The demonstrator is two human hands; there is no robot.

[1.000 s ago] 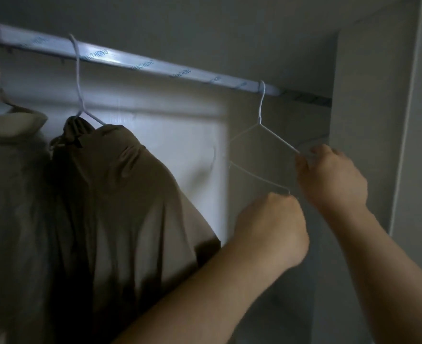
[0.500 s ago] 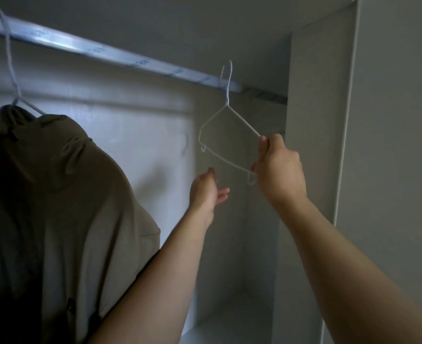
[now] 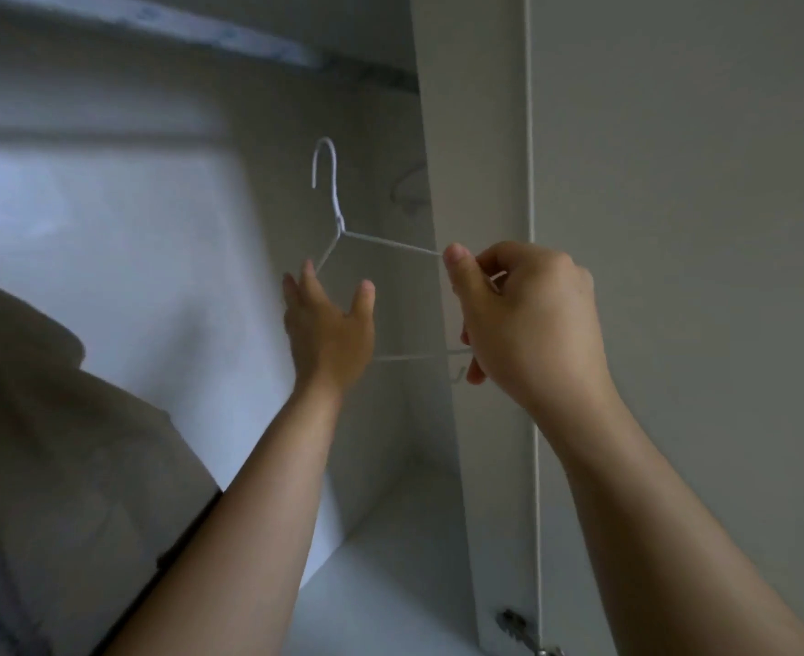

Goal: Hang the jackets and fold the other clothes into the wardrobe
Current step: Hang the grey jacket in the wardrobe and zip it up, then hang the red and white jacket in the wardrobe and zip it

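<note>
A bare white wire hanger [image 3: 338, 220] hangs in the air below the wardrobe rail [image 3: 229, 37], its hook free of the rail. My right hand [image 3: 527, 319] pinches the hanger's right shoulder end between thumb and curled fingers. My left hand [image 3: 329, 324] is raised with fingers spread at the hanger's left arm and lower bar; I cannot tell whether it touches the wire. A beige jacket [image 3: 59, 442] hangs at the lower left, blurred, its hanger out of view.
The wardrobe's right side panel [image 3: 475, 182] stands just behind my right hand, with a door hinge [image 3: 516, 627] at the bottom. A pale shelf [image 3: 366, 594] lies below inside the wardrobe. The back wall [image 3: 130, 229] is lit.
The hanger has come off the rail and moved down and outward in my right hand. My left hand let go of the lower bar and opened. The view shifted right.
</note>
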